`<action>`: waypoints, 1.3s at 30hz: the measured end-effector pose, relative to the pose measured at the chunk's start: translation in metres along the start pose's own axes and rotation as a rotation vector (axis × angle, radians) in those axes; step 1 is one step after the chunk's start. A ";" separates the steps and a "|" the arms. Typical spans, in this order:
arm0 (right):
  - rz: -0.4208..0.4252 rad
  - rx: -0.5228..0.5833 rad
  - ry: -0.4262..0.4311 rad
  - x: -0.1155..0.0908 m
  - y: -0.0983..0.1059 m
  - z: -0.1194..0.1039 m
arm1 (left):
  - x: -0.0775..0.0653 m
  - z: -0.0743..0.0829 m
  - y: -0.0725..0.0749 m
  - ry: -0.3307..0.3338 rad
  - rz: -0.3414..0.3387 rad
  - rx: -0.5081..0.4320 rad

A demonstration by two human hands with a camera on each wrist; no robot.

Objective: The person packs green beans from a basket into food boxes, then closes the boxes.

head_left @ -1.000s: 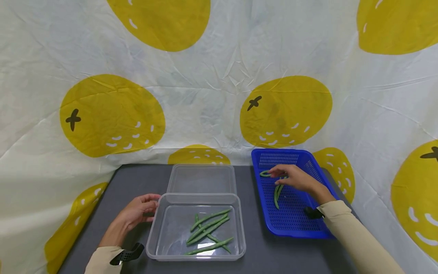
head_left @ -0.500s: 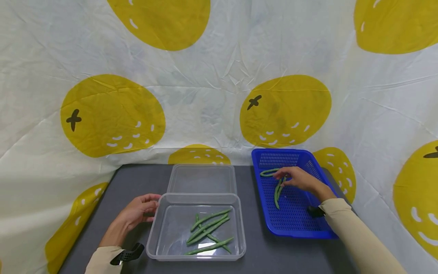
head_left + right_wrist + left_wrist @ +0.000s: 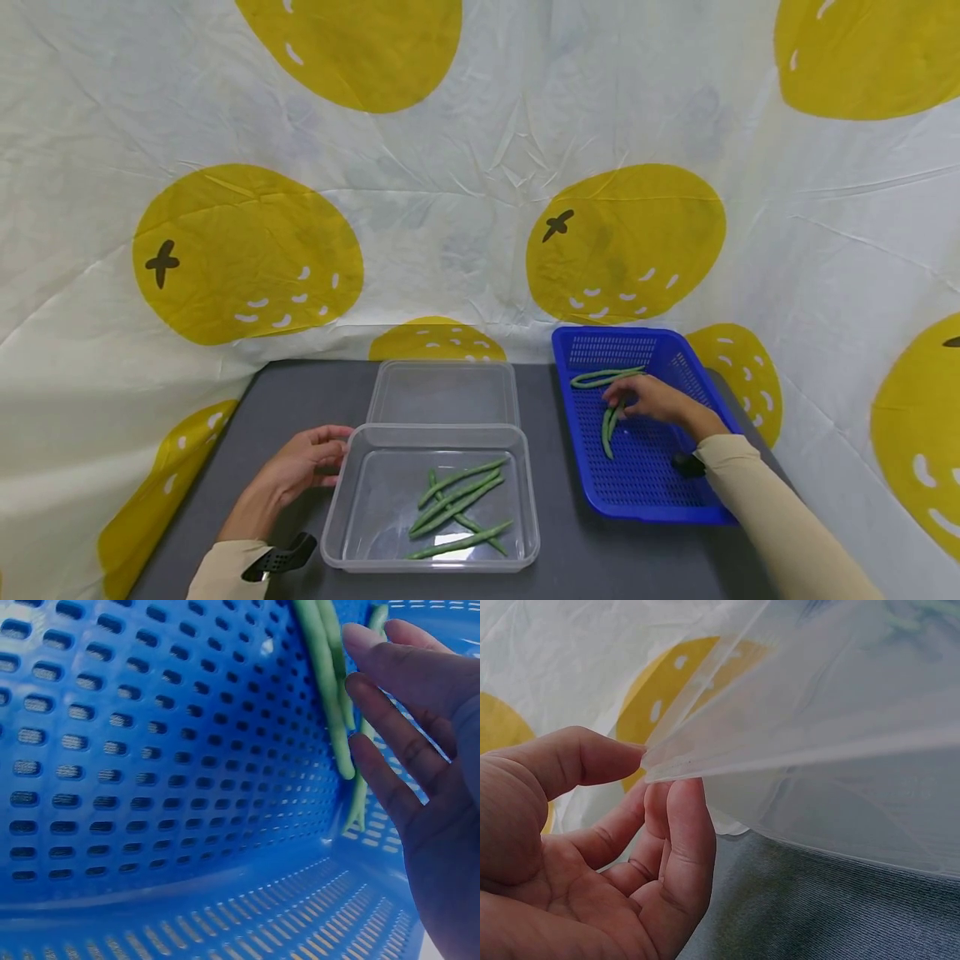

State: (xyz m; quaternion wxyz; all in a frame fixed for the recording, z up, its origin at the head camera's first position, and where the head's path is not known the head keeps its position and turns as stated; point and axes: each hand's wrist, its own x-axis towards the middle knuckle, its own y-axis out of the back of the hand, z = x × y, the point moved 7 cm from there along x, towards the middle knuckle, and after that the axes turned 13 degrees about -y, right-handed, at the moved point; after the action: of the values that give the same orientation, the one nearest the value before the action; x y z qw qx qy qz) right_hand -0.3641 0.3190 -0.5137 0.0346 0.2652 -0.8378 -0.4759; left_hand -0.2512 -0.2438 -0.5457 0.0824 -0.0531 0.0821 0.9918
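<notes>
My left hand (image 3: 300, 462) pinches the left rim of a clear plastic container (image 3: 431, 565). In the left wrist view the thumb lies above its rim (image 3: 780, 766) and the fingers below. Several green beans (image 3: 459, 544) lie crossed inside it. My right hand (image 3: 651, 398) is down in the blue basket (image 3: 637, 502), fingers bent loosely over two green beans (image 3: 606, 433) on its floor. In the right wrist view the thumb and fingertips are right at these beans (image 3: 321, 671), not closed round them. More green beans (image 3: 592, 384) lie along the basket's back end.
A clear flat lid (image 3: 442, 392) lies on the dark table (image 3: 300, 396) behind the container. A light curtain (image 3: 450, 250) with yellow fruit shapes hangs behind and at both sides. The basket stands right of the container, with a strip of table between.
My right hand has moved from the beans at the basket's back toward the two nearer beans and lowered, uncovering the back ones. The left hand and container have stayed still.
</notes>
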 end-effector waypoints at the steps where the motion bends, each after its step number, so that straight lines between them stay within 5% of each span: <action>1: -0.006 0.005 -0.011 0.000 -0.001 0.001 | 0.000 0.000 0.000 0.000 0.000 0.000; 17: 0.007 -0.068 -0.103 -0.006 -0.002 0.012 | 0.000 -0.001 0.000 -0.007 -0.005 -0.005; 27: 0.111 -0.257 0.060 -0.008 -0.002 0.008 | 0.000 0.000 0.000 -0.006 -0.010 -0.010; 31: 0.053 -0.206 0.081 -0.008 -0.007 0.001 | 0.000 0.001 0.000 -0.004 -0.012 -0.014; 39: -0.077 -0.075 -0.092 -0.007 -0.016 0.007 | 0.000 0.001 -0.001 0.003 -0.002 -0.025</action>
State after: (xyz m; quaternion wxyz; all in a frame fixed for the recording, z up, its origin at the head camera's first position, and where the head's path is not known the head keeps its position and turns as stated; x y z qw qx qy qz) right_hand -0.3541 0.3211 -0.5288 -0.0126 0.2735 -0.8092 -0.5198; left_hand -0.2514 -0.2431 -0.5451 0.0825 -0.0554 0.0697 0.9926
